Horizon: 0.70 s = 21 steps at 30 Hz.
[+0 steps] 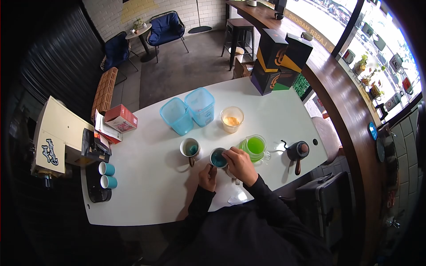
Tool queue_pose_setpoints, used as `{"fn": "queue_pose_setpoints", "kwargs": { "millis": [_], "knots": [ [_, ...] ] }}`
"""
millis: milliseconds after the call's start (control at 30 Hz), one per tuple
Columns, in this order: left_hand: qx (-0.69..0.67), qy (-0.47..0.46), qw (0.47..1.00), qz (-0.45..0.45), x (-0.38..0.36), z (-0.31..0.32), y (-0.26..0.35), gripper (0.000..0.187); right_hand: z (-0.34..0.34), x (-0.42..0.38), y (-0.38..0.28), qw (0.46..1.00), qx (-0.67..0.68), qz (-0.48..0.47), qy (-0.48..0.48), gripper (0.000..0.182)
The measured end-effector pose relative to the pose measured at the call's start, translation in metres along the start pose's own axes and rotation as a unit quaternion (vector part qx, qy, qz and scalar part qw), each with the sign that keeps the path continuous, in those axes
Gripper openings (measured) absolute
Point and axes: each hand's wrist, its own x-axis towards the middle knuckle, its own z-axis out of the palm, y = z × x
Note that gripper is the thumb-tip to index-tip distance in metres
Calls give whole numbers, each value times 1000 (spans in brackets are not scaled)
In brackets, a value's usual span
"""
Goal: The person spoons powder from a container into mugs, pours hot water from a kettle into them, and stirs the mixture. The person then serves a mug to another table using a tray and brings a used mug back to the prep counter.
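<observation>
A small cup (218, 158) with dark blue-green contents stands near the table's front, between my hands. My left hand (207, 178) is closed at its lower left side, fingers on the cup. From the right, my right hand (240, 163) reaches over the rim with its fingers pinched; what they pinch, if anything, is too small to make out. Just left is a mug (190, 147) with blue-green residue inside and its handle toward me. A glass pitcher of green liquid (256, 145) stands to the right of my right hand.
Behind are two blue plastic containers (200, 106) and a clear cup with orange contents (231, 119). A black kettle (297, 151) stands right, black boxes (272, 57) at the back right. A machine (57, 137) and two paper cups (108, 181) are left.
</observation>
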Motion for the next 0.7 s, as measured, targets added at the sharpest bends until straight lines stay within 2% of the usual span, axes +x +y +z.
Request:
{"fn": "queue_pose_setpoints", "kwargs": {
  "millis": [233, 467, 700],
  "knots": [
    [-7, -8, 1000, -24, -1, -1, 1, 38, -2, -1, -2, 999, 11, -13, -47, 8],
    [9, -3, 1000, -20, -2, -1, -2, 42, -6, 3, 3, 1000, -24, -9, -17, 8],
    [9, 7, 1000, -10, -2, 1, -5, 40, -2, 5, -1, 1000, -2, -5, -5, 8]
  ]
}}
